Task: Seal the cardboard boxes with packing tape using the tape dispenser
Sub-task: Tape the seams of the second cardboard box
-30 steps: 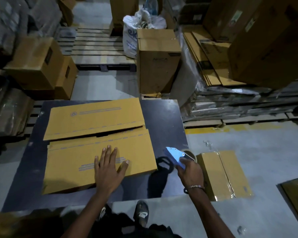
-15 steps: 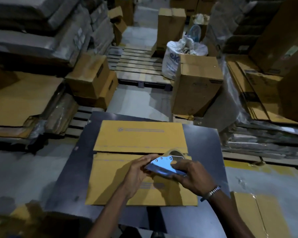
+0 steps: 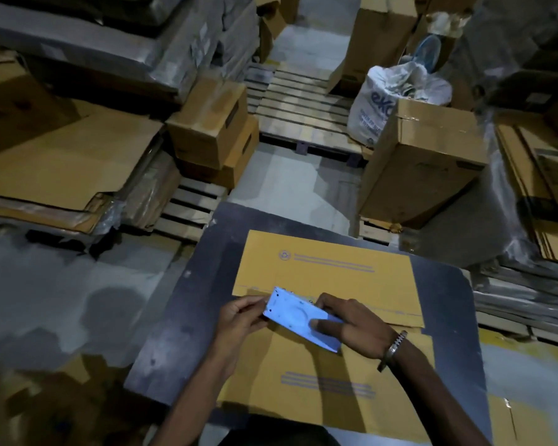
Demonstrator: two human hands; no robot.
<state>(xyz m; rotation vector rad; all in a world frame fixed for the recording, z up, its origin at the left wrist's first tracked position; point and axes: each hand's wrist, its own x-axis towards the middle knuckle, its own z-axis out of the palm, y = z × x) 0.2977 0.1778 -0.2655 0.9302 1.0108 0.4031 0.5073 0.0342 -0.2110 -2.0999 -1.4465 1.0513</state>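
A yellow cardboard box (image 3: 329, 268) lies with its two top flaps closed on a dark table (image 3: 181, 333). Over the seam between the flaps, near the box's left end, is a blue tape dispenser (image 3: 298, 318). My right hand (image 3: 355, 323) grips the dispenser from the right, thumb on its flat blue side. My left hand (image 3: 242, 320) pinches at the dispenser's left end, right by the box's left edge. The tape itself is hidden by the dispenser and my fingers.
Brown cartons (image 3: 211, 123) are stacked on a pallet to the left, and a tall carton (image 3: 422, 162) stands behind the table on the right beside a white sack (image 3: 384, 94). Flattened cardboard piles (image 3: 55, 156) lie on the left, with more flat sheets (image 3: 535, 188) right.
My right hand brought the dispenser from beside the table over onto the box. My left hand left the front flap and took the dispenser's front end. Both moved toward the box's left end.
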